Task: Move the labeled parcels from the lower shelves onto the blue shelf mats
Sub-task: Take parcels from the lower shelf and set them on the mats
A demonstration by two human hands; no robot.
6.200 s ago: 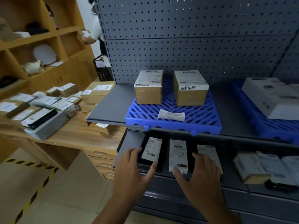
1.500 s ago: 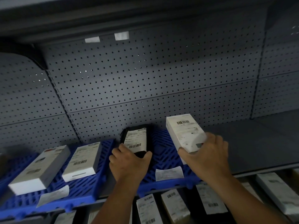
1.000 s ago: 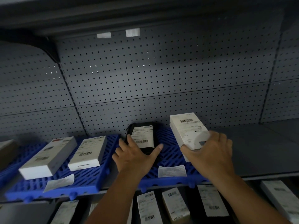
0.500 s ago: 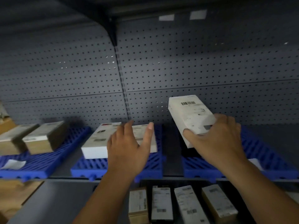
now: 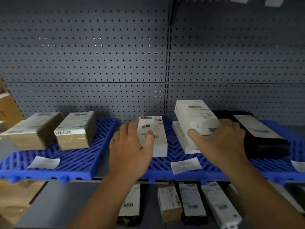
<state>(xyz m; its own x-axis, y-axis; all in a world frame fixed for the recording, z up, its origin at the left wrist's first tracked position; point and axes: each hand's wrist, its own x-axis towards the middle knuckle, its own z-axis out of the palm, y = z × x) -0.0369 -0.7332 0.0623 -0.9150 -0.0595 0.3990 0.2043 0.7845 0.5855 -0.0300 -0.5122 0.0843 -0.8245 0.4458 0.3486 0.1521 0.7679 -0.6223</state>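
Note:
My right hand [image 5: 219, 142] grips a white labeled box [image 5: 194, 116], held tilted above another white box [image 5: 183, 139] that lies on the middle blue mat [image 5: 171, 152]. My left hand [image 5: 130, 149] is open with fingers spread, its fingertips over a flat white parcel [image 5: 156, 134] on the same mat. A black parcel with a white label [image 5: 262, 134] lies on the mat to the right. Two brown cartons [image 5: 76, 129] [image 5: 31, 131] stand on the left blue mat [image 5: 74, 162]. Several labeled parcels [image 5: 191, 200] lie on the lower shelf.
A grey pegboard wall [image 5: 99, 63] backs the shelf. Loose paper slips [image 5: 185, 165] [image 5: 43, 162] lie on the mats' front parts. A cardboard box [image 5: 8, 108] shows at the far left edge, and a wooden surface [image 5: 14, 200] lies below it.
The view has swung left along the shelf. My left hand let go of the black parcel and now hovers open over a white one. My right hand still carries the white box.

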